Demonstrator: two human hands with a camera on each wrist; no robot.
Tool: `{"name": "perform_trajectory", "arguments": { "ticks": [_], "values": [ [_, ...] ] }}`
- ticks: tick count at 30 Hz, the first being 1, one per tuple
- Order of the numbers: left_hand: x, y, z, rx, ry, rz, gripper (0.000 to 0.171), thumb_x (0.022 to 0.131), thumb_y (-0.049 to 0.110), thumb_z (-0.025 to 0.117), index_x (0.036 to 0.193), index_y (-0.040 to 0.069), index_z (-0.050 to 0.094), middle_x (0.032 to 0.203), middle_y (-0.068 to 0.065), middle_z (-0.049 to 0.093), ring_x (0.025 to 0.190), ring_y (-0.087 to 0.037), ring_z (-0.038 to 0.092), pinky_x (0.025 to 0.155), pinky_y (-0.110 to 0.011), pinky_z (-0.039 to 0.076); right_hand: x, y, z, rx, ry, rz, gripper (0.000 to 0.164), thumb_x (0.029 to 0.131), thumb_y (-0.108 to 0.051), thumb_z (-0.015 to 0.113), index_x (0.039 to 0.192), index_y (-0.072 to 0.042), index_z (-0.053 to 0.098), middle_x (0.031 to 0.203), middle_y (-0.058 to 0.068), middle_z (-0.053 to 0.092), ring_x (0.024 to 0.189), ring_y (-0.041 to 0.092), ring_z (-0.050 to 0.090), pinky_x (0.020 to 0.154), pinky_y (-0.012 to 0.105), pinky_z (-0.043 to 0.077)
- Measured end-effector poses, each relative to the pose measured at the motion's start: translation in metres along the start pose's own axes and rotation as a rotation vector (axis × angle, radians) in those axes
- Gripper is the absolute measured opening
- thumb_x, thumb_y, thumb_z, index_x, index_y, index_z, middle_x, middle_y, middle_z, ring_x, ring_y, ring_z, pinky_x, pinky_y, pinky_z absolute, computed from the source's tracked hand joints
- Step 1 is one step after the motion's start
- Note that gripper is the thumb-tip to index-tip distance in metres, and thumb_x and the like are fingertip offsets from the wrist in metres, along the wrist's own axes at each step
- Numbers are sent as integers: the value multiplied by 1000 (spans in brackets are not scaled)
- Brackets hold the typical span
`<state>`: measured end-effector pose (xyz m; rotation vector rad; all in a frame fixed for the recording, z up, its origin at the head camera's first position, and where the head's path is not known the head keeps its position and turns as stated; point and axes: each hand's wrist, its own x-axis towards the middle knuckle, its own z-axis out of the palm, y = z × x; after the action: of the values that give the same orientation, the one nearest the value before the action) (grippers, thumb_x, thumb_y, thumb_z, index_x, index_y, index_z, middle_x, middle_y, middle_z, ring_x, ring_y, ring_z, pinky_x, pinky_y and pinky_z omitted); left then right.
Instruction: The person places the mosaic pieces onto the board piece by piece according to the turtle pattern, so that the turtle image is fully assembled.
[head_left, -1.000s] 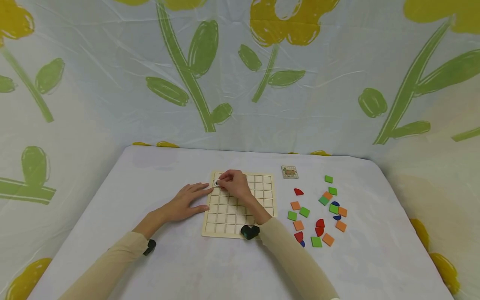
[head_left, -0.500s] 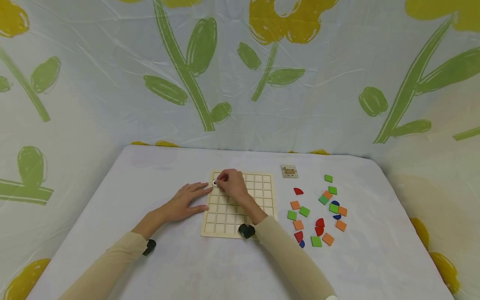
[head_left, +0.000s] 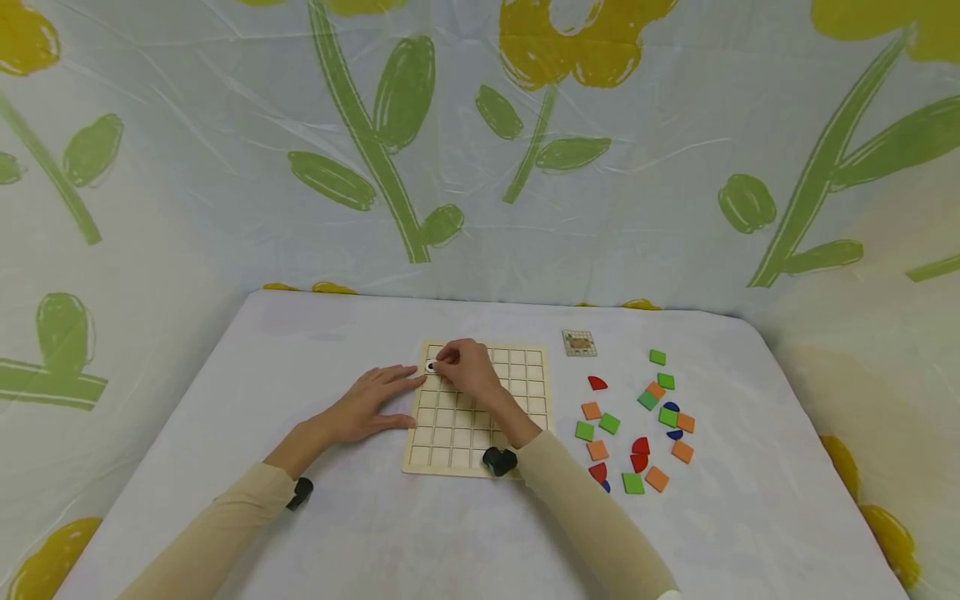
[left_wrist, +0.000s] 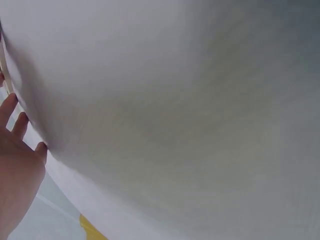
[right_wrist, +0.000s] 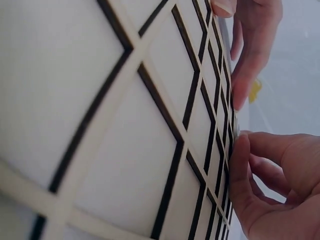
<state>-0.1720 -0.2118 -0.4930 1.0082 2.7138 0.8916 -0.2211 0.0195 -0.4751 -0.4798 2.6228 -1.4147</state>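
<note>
In the head view my right hand point(head_left: 468, 367) pinches a small white tile with a black dot point(head_left: 430, 366) between thumb and fingertips. The tile is at the upper left cell of a pale wooden grid board point(head_left: 442, 457). In the right wrist view the thumb and index finger of the right hand point(right_wrist: 280, 175) meet at the board's far edge, where only a sliver of the tile shows. My left hand point(head_left: 369, 406) lies with spread fingers, its fingertips and thumb at the board's left edge. The left wrist view shows part of this left hand point(left_wrist: 20, 155) beside the white cloth.
A small picture card point(head_left: 580, 343) lies right of the board. Farther right, green squares point(head_left: 633, 483), orange squares point(head_left: 657, 478), red quarter-round pieces point(head_left: 640, 447) and blue rounded pieces point(head_left: 674, 434) are scattered on the white-covered table point(head_left: 420, 533). Flower-printed cloth point(head_left: 637, 208) surrounds the table.
The right fingertips and the dotted tile sit very slightly farther left than a second ago. The left hand stays in place at the board's edge.
</note>
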Motion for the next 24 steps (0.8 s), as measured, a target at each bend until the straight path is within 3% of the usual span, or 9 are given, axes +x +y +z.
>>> {"name": "perform_trajectory", "arguments": {
  "ticks": [6, 13, 24],
  "values": [
    [0, -3, 0, 5, -20, -5, 72, 94, 35, 76, 155, 11, 47, 161, -20, 38, 147, -46, 31, 117, -68, 21, -6, 2, -6, 58, -30, -5, 14, 98, -6, 69, 107, 4, 73, 94, 14, 73, 74, 22, 70, 64, 25, 55],
    [-1, -5, 1, 14, -12, -13, 71, 94, 36, 76, 155, 12, 47, 160, -20, 39, 148, -45, 31, 117, -67, 22, -19, 7, -15, 25, -37, -47, 18, 101, -11, 66, 113, 1, 73, 105, 11, 73, 94, 24, 71, 80, 31, 57],
    [0, -3, 2, -2, -22, -30, 73, 94, 38, 75, 156, 14, 46, 162, -17, 37, 150, -42, 29, 118, -66, 20, -46, 9, -38, 47, -28, -28, 20, 102, -11, 65, 116, 1, 71, 108, 11, 73, 101, 27, 69, 90, 40, 56]
  ]
}}
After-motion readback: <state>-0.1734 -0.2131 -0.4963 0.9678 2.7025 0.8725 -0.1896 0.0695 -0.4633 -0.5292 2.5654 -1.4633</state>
